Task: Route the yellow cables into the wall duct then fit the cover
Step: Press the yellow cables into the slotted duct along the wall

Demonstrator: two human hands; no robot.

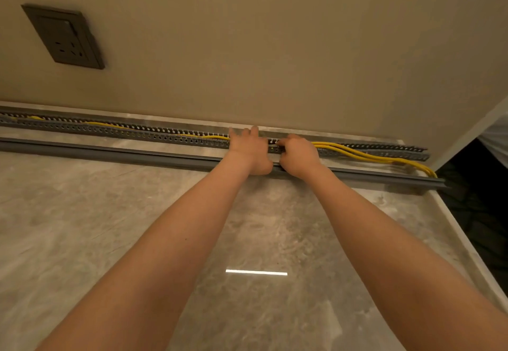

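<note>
Grey marbled countertop [110, 227] fills lower frame, w/ pale raised edge along right side. On it, at the wall: slotted grey duct [115, 130] running left to right, yellow cables [357, 152] lying in it and spilling out at far right. Just in front, parallel: loose grey cover strip [110, 152].

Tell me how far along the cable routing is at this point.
Roughly half done. Left of the hands, the yellow cables already lie inside the slotted duct. In hand: the left hand presses on the duct while the right hand works the cables in mid-run. Left: the stretch to the right is outside the duct, and the cover lies unfitted on the counter.
</note>
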